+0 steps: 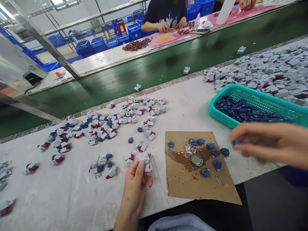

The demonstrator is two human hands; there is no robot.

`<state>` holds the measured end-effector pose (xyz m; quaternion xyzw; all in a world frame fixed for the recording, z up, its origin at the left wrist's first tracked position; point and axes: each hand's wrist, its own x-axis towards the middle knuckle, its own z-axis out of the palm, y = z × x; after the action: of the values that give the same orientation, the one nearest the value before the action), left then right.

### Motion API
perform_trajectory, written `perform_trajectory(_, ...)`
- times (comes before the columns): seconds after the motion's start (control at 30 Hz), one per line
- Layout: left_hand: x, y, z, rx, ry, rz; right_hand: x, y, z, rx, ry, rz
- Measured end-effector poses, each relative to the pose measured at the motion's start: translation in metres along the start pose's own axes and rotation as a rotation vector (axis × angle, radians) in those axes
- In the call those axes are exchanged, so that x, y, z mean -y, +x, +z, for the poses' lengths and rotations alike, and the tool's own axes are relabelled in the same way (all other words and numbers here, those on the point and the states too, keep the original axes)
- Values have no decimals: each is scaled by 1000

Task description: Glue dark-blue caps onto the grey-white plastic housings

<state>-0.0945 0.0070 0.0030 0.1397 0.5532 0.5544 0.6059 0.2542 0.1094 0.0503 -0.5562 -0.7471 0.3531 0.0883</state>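
Observation:
My left hand (137, 179) is closed, with thumb and fingers pinching a small white plastic piece (143, 158) above the table, left of a cardboard sheet (183, 186). On the sheet are a wet brown stain, a metal bottle cap (196, 160) and several dark blue moulded pieces (205, 173). My right hand (262, 142), blurred by motion, is right of the sheet and in front of a teal basket (213, 110). A small dark blue piece (237, 141) shows between its closed thumb and forefinger. Inside the basket lie many loose dark blue pieces (243, 109).
White, red and blue assemblies (103, 126) lie scattered over the left of the table (48, 192). A large white-and-red heap (271, 69) fills the right back. Behind runs a green conveyor belt (158, 72) with a few white pieces. Across it sits a person (166, 16) handling small parts.

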Motion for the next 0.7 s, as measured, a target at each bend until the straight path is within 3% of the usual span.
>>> perform_trajectory(0.03,1,-2,2,4,-2,-5,16,-3,14,110,47,-78)
perform_trajectory(0.1,3,-7,5,16,-2,-15,41,-3,38,187,54,-228)
perform_trajectory(0.2,6,-14,8,59,24,-49,56,5,56,146,11,-364)
perform_trajectory(0.3,8,-18,10,88,25,-96,51,9,64,111,-12,-393)
perform_trajectory(0.47,14,-24,22,60,-30,-101,41,6,82,21,-162,-278)
perform_trajectory(0.53,16,-24,26,67,-57,-88,40,8,89,10,-233,-313)
perform_trajectory(0.7,18,-23,25,165,-73,-105,39,16,100,73,-285,-369)
